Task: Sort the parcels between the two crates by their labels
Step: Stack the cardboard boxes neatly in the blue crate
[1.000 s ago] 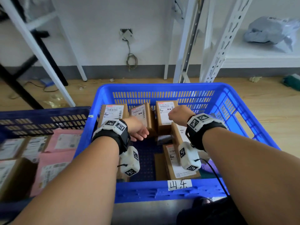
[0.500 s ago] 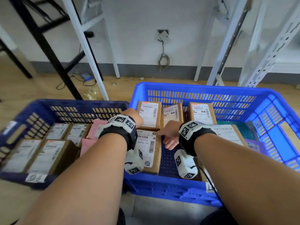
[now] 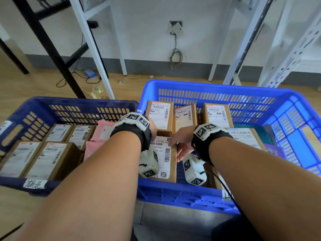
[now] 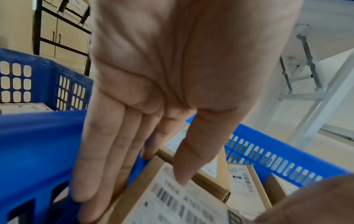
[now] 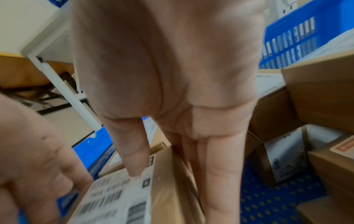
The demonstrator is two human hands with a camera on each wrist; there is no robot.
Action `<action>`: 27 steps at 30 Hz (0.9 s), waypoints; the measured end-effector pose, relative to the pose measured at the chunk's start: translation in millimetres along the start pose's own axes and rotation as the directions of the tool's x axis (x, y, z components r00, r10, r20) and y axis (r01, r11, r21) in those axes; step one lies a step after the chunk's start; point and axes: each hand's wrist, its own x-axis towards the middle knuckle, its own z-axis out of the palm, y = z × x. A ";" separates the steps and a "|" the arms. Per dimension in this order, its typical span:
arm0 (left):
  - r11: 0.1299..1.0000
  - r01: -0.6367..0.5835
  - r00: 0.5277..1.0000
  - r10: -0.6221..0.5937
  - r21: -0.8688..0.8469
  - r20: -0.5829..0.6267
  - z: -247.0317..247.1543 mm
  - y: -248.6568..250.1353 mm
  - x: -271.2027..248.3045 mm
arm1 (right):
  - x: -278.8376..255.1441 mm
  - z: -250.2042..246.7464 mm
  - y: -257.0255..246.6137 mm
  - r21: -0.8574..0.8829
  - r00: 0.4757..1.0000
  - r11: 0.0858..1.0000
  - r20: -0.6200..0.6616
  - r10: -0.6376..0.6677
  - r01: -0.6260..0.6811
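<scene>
Wood-look floor w/ white metal shelving legs (image 3: 97, 54) along the back wall; two crates sit side by side on it. Dark blue slotted plastic crate (image 3: 73, 105) on the left holds brown boxes plus pink mailers. Brighter blue slotted plastic crate (image 3: 225, 94) on the right holds more brown boxes, labels facing up so they can be read at a glance.

Both hands are on one brown cardboard parcel w/ a white barcode label (image 3: 165, 153), at the near-left of the brighter crate, tight against its left wall. Left hand (image 4: 153, 106): fingers straight, slid down btwn the crate wall and the parcel's left side, thumb lying over the label. Right hand (image 5: 172, 91): fingers straight down the parcel's right side, thumb tip on the top edge of the label. So the parcel is squeezed flat-handed from both sides, no curled grasp. Prob. because it's too wide for one hand and wedged by the wall. Looks like a lift about to start, likely toward the dark crate, though that's a guess.

Hard to tell: label text is blurred in the wrist views; the left hand is hidden behind its wrist unit in the head view; handwritten tags on the crate fronts are partly cut off; can't say if the parcel has left the crate floor.
</scene>
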 end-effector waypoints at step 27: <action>0.130 -0.185 0.922 0.365 -0.974 -0.126 -8.0 85.3 -40.8 | -102.7 -143.0 93.1 0.400 0.875 0.783 -0.302 -0.378 0.476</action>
